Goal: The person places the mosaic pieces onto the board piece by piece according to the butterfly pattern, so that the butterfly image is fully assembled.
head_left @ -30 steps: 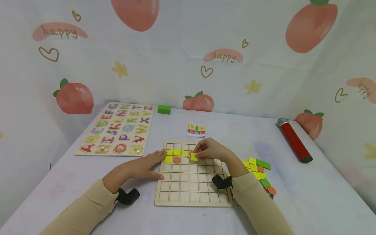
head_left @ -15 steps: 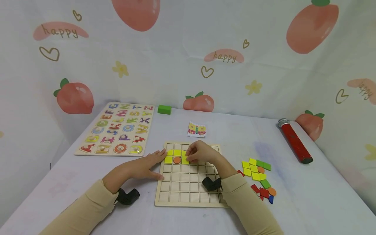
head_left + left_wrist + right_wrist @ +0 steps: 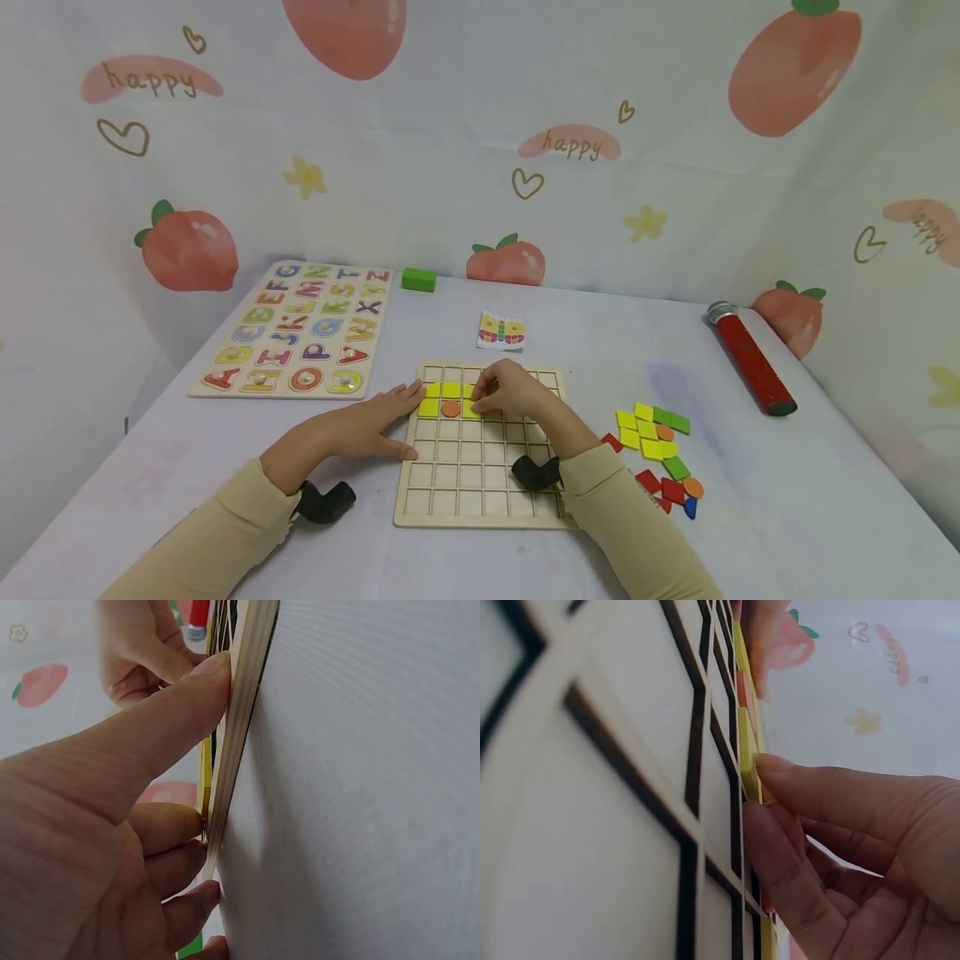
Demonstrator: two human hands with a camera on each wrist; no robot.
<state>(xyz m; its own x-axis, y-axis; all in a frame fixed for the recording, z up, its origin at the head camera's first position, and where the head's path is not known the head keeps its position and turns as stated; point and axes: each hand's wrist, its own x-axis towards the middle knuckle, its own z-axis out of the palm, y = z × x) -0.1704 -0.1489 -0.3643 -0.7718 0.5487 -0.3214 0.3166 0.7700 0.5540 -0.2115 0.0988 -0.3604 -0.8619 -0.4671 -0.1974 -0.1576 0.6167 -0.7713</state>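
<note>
Grid board point(image 3: 495, 522), landmark. Yellow tile point(image 3: 468, 409): at board's third-row cell, right of orange disc point(image 3: 451, 408); brought leftward within last second, disc apparently now flanked both sides. Right hand point(image 3: 519, 393): pinching tile, full seating unclear. Left hand point(image 3: 363, 427): fingers extended, on board's left edge.

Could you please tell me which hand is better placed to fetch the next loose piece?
Probably the right hand: it is nearer the loose pieces, while the left hand touches the board.
</note>
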